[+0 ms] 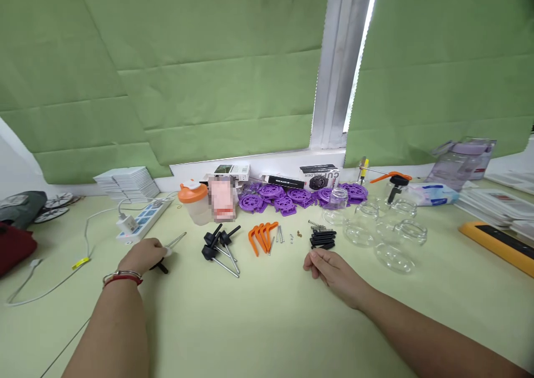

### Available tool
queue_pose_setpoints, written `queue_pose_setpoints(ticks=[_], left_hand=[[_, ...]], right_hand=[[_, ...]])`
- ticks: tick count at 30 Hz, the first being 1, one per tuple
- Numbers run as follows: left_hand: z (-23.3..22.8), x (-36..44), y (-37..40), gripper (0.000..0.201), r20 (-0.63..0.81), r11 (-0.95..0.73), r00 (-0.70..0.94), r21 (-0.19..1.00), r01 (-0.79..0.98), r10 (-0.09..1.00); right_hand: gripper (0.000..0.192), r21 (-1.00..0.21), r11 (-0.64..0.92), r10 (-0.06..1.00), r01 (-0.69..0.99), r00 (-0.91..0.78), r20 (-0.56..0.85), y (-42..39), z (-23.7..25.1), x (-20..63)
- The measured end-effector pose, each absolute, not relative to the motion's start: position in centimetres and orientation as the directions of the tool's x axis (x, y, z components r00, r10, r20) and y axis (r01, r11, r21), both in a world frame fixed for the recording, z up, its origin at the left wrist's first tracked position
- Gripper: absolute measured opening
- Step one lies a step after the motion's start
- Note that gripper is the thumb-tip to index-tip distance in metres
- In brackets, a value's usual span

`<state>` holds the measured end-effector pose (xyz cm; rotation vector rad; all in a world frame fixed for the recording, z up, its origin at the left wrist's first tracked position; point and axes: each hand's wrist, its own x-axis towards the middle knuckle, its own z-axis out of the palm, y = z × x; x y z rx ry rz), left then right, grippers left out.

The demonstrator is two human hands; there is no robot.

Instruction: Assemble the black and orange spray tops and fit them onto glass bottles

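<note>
My left hand (142,254) is closed around a black part with a thin metal rod; the rod pokes out past the fingers and a small white piece shows at the thumb. My right hand (331,272) hovers low over the table with its fingers curled together, and what they hold, if anything, is hidden. Just beyond it lie several black sticks (322,237) and springs (317,225). Between the hands are several black knobs with metal rods (219,245), orange crank handles (262,237), screws (280,234) and tiny brass-coloured parts (299,234).
Purple cup-holder pieces (286,204) lie along the back near printed boxes (319,178). Several clear glass jars (394,256) stand at the right. A shaker cup with orange lid (194,194), power strip (147,220) and white cables (62,282) are at the left.
</note>
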<state>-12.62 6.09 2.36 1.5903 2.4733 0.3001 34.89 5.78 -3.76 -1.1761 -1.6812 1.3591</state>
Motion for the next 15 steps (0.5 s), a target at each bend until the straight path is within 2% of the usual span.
queue_pose_setpoints(ticks=[6,10,12,15], left_hand=[[2.7,-10.9,6.4,0.038,-0.19,0.506,-0.481,0.119,0.854,0.856],[3.9,-9.3,6.2,0.047,-0.155,0.491,-0.478,0.058,0.869,0.865],[4.5,-8.2,6.1,0.046,-0.096,0.4,-0.394,0.062,0.914,0.914],[5.1,-6.0,5.9,0.039,-0.075,0.134,-0.124,0.157,0.978,0.989]], right_hand=[[0.045,-0.972,0.041,0.925,0.233,-0.377,-0.051,5.7,-3.7,34.9],[0.046,-0.972,0.042,0.927,0.231,-0.373,-0.049,5.8,-3.7,34.8],[0.045,-0.969,0.053,0.928,0.241,-0.37,-0.042,5.8,-3.6,34.8],[0.044,-0.965,0.078,0.927,0.252,-0.373,-0.022,5.8,-3.6,34.8]])
